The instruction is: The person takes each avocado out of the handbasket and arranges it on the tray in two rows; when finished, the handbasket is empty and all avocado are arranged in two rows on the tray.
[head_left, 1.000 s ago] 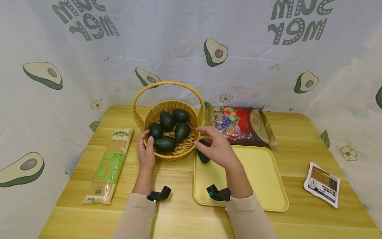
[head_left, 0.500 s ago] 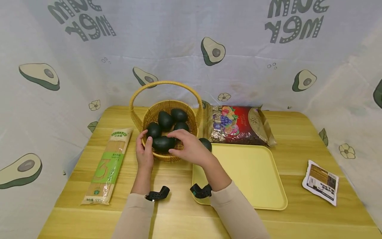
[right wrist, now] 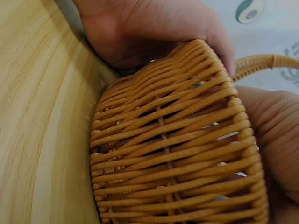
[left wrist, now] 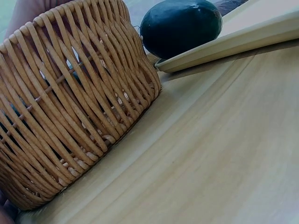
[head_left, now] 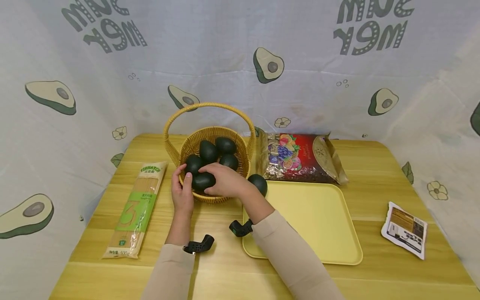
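Note:
A woven basket point(head_left: 211, 130) with a hoop handle holds several dark green avocados. My left hand point(head_left: 182, 191) grips its left rim, thumb hooked over the edge; the right wrist view shows that hand point(right wrist: 154, 28) against the basket wall point(right wrist: 177, 154). My right hand point(head_left: 225, 181) reaches into the basket, its fingers curled round the front avocado point(head_left: 201, 181). One more avocado point(head_left: 258, 183) lies at the near-left corner of the yellow tray point(head_left: 315, 225), just right of the basket. The left wrist view shows this avocado point(left wrist: 181, 25) on the tray rim point(left wrist: 243, 39) beside the basket point(left wrist: 60, 116).
A packet of spaghetti point(head_left: 136, 206) lies left of the basket. A red bag with fruit pictures point(head_left: 300, 158) lies behind the tray. A small printed sachet point(head_left: 404, 230) sits at the far right. Avocado-print cloth walls stand around the wooden table point(head_left: 225, 266).
My right hand left an avocado at the tray's corner and moved left into the basket, closing on the front avocado. My left hand stayed on the rim.

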Motion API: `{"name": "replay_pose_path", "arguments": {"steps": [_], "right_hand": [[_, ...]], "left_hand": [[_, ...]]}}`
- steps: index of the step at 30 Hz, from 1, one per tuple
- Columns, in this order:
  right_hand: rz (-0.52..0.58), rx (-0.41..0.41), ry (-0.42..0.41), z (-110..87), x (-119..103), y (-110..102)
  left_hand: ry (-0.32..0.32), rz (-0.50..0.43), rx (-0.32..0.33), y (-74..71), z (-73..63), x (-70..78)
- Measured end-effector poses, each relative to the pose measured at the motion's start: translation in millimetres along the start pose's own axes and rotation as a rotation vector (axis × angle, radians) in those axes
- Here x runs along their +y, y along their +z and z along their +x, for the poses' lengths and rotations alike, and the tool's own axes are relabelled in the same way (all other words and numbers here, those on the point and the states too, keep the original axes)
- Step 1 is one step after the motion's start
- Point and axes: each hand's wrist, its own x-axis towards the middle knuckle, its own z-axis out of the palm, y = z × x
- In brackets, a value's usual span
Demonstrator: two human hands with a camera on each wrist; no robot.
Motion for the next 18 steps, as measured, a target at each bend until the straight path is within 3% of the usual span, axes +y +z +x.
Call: {"name": "replay_pose_path", "arguments": {"steps": [4,10,12,18], "right_hand": [[-0.054,-0.023,0.002,6.1,-1.8,4.8],[-0.063,-0.011,0.015,7.2,-2.6,6.3],[-0.057,0.008,0.012,6.1,-2.7,6.0],[0.001,0.135,0.014,-4.3,-4.8,5.5]], "left_hand": [[0.011,0.004,0.012,0.4,0.4,0.4],[0.011,0.016,0.018,-2.9,12.8,-29.8],[0.017,0.011,0.022,-3.9,15.3,-36.6],[0.027,0.016,0.025,-3.2,14.0,-37.1]]}}
